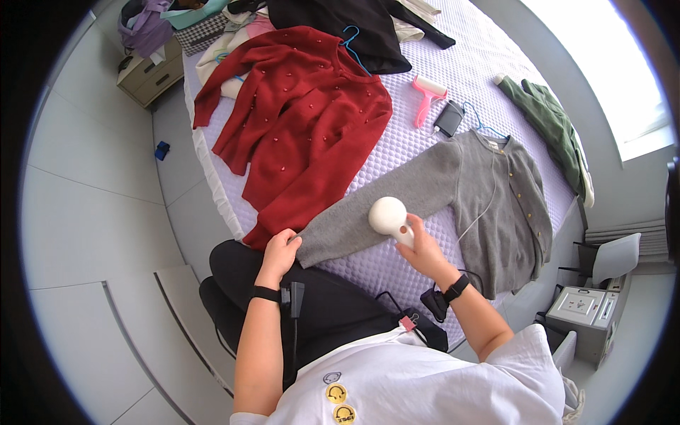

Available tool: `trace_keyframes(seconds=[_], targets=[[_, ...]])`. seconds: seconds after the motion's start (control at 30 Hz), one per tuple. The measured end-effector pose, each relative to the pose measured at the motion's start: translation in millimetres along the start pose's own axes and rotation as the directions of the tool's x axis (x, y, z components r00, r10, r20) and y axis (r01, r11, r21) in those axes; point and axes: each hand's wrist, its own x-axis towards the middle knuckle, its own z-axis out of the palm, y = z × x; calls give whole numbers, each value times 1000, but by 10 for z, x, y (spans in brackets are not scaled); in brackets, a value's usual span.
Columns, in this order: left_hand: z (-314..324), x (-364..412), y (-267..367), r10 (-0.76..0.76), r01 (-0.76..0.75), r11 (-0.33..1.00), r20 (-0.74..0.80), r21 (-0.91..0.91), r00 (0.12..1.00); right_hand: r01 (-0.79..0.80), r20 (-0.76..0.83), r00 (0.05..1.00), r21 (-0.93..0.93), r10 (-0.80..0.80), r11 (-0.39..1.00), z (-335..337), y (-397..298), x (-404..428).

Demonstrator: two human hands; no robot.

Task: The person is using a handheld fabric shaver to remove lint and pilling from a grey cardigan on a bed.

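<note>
A grey knit cardigan (494, 212) with gold buttons lies on the bed, a blue hanger (486, 126) in its neck. One sleeve (350, 218) stretches left towards my lap. My left hand (280, 255) pinches the cuff end of that sleeve. In my right hand (425, 247) is a white handheld fabric shaver (387, 215), its round head over the middle of the sleeve; whether it touches the wool I cannot tell. A thin white cable (484, 210) runs across the cardigan. Beyond the sleeve a red sweater (308, 122) with small bobbles is spread out, partly under the cuff area.
A pink lint roller (427, 98) and a black power bank (449, 118) lie beyond the grey sleeve. Black clothing (340, 26) is at the far side, green clothing (547, 122) along the right edge of the quilted bed cover (393, 151). A bedside cabinet (151, 74) stands far left.
</note>
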Motion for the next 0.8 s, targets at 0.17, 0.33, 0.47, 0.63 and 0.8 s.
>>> trace_keyframes(seconds=[0.17,0.33,0.47,0.63,0.8], targets=[[-5,10,-1,-4,4,1000,20,-3,1000,178,150,972,48,-183,983,207,-75,-90],[-8,7,12,-27,26,999,31,27,999,122,102,987,33,-125,992,-34,126,-224],[-14,10,-18,-40,41,999,44,-12,998,-61,-85,995,-3,60,998,-459,512,-215],[2,10,-26,-39,39,999,35,-5,999,-91,-305,951,-98,57,991,-518,749,-209],[17,30,-43,-15,15,1000,27,9,1000,-12,-18,1000,-8,12,1000,-6,337,-227]])
